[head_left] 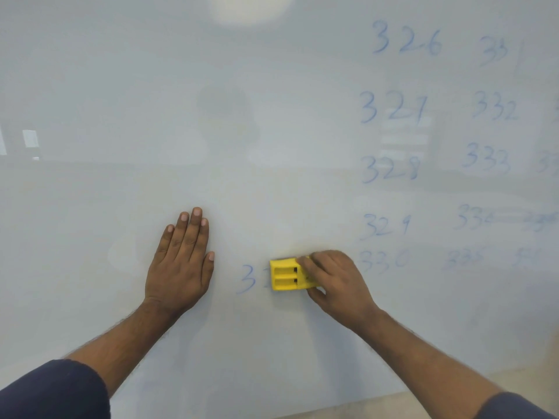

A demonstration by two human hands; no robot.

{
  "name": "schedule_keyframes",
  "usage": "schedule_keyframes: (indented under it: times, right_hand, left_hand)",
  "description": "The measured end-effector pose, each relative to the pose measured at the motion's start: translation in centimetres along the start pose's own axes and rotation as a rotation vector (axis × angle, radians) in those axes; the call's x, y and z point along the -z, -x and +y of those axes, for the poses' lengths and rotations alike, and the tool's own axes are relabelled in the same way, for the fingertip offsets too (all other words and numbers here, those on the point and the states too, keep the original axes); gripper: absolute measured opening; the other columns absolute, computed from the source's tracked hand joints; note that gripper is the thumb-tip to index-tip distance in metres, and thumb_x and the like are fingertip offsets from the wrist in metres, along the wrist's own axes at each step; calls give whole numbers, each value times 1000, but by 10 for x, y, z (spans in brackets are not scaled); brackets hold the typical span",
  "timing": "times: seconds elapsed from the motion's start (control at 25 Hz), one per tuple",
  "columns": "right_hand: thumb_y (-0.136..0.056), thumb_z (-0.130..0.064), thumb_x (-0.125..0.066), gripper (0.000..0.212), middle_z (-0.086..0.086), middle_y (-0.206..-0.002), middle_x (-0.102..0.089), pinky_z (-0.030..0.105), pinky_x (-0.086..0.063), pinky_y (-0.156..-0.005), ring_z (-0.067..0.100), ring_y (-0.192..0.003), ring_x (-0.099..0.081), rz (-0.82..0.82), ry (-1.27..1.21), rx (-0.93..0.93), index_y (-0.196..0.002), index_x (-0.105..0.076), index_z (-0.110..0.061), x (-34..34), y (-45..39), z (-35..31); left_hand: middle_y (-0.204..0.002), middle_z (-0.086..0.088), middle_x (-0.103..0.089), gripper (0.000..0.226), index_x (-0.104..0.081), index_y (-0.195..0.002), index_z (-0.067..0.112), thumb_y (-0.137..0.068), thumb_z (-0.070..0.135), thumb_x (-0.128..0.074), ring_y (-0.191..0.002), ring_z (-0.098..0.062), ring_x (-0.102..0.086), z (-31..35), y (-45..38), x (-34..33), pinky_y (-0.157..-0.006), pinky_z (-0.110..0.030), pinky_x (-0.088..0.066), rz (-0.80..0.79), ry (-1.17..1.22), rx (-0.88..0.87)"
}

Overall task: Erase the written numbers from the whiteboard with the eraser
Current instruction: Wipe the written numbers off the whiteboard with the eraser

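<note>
Beside the flat left hand [178,264], right hand [335,282] presses eraser [286,274] over numbers [393,107].

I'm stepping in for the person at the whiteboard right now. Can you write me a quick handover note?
Left hand: open, flat on the whiteboard.
Right hand: holds the yellow eraser against the board, over a partly wiped number; its leading 3 still shows.
Done: the board's left and middle bear no writing.
Left: that 3, then the blue columns on the right, from 326 down to 330, plus the fainter columns beyond.
</note>
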State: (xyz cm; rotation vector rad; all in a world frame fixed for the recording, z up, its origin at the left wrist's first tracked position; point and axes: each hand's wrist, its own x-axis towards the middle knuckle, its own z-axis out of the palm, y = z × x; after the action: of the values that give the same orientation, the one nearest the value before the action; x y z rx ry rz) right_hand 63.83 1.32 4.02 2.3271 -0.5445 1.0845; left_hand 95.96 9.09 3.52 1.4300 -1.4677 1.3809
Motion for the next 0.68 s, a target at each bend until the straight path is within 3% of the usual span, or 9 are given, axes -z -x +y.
schedule_keyframes:
  times: [0.16, 0.4, 0.52, 0.68]
  right_hand:
    - [-75, -14, -68, 46, 4, -104, -62, 38, -47, -83, 28, -92, -57, -104, 48, 68, -121, -61, -14, -3, 27, 6]
    - [-76, -17, -71, 51, 6, -103, -60, 35, -43, -85, 27, -94, -56, 47, -29, -132, -125, -58, -14, 0, -7, -4]
    - [-75, -16, -69, 52, 6, -101, -60, 38, -44, -83, 29, -91, -55, 46, -46, -62, -125, -56, -13, -12, -13, -21]
    - [-75, -13, -62, 49, 5, -99, -59, 39, -46, -79, 29, -87, -55, -90, 25, 118, -123, -57, -14, -21, 16, -26]
  left_hand:
    - [-170, -11, -7, 61, -19, -159, 2, -105, 29, -30, -158, -28, -9, 0, 3, -1, -128, -44, -9, 2, 4, -1]
    - [-168, -13, -13, 62, -18, -159, 2, -104, 28, -32, -158, -26, -7, 5, 8, -2, -129, -43, -8, 3, 10, 25]
    - [-166, -16, -19, 63, -19, -159, 2, -103, 29, -34, -158, -27, -8, 5, 10, -1, -128, -44, -9, -1, 25, 15]
    - [-164, -18, -23, 65, -22, -158, 1, -102, 30, -36, -158, -27, -10, 3, 13, -2, -128, -45, -10, 5, 22, -11]
